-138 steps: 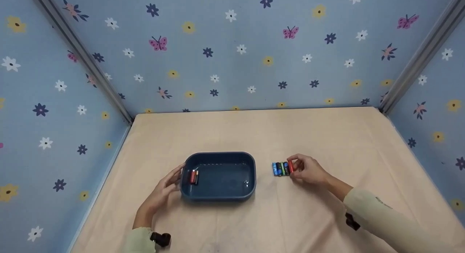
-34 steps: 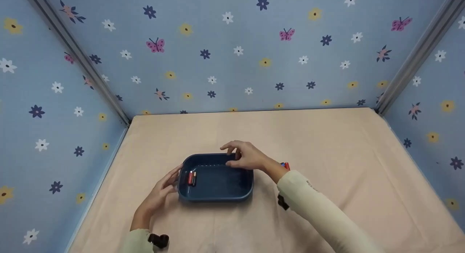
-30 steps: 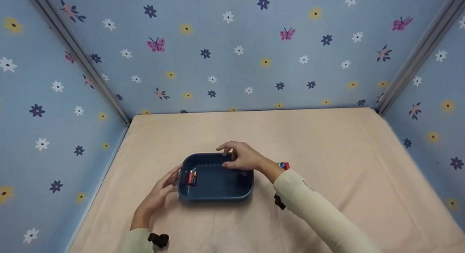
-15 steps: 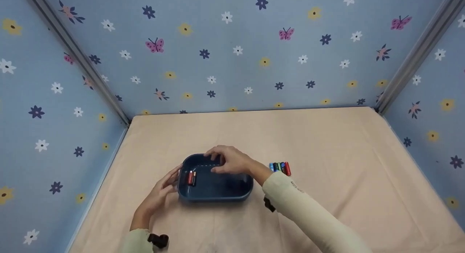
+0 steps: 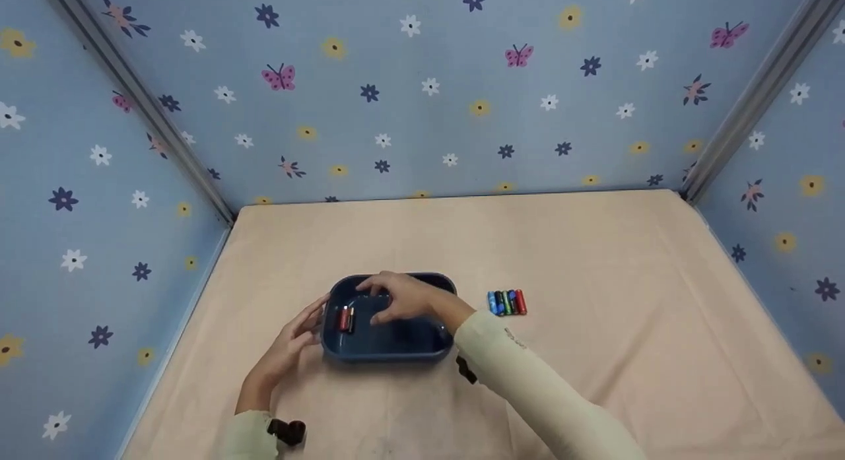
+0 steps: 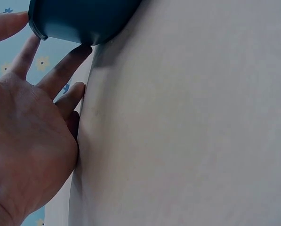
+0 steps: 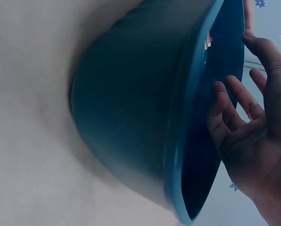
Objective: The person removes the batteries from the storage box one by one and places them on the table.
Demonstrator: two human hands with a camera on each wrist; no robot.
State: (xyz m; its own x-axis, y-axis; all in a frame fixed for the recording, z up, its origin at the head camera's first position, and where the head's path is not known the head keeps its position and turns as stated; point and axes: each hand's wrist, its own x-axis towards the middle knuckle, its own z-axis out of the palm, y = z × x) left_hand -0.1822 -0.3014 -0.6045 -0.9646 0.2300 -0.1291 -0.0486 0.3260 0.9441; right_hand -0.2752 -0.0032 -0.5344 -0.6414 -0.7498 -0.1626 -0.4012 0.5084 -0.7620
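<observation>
A dark blue rectangular bin (image 5: 389, 356) stands on the cloth. In its left end lie a red battery (image 5: 343, 319) and a dark battery with a copper-coloured end (image 5: 351, 320), side by side. My left hand (image 5: 287, 346) rests its extended fingers against the bin's left side; in the left wrist view its fingertips touch the outer wall and rim. My right hand (image 5: 406, 296) hovers over the bin's opening with loosely bent fingers and a gap between thumb and forefinger. The right wrist view shows nothing held in that right hand (image 7: 253, 122).
To the right of the bin, several batteries (image 5: 507, 302) in light blue, black, green and red lie in a neat row. A peach cloth (image 5: 581, 249) covers the table. Flower-patterned blue panels (image 5: 422, 117) rise at the back and both sides.
My right hand, at the red end of the battery row at first, has moved left across the bin towards the two batteries inside. The row shows in full again. My left hand stays at the bin.
</observation>
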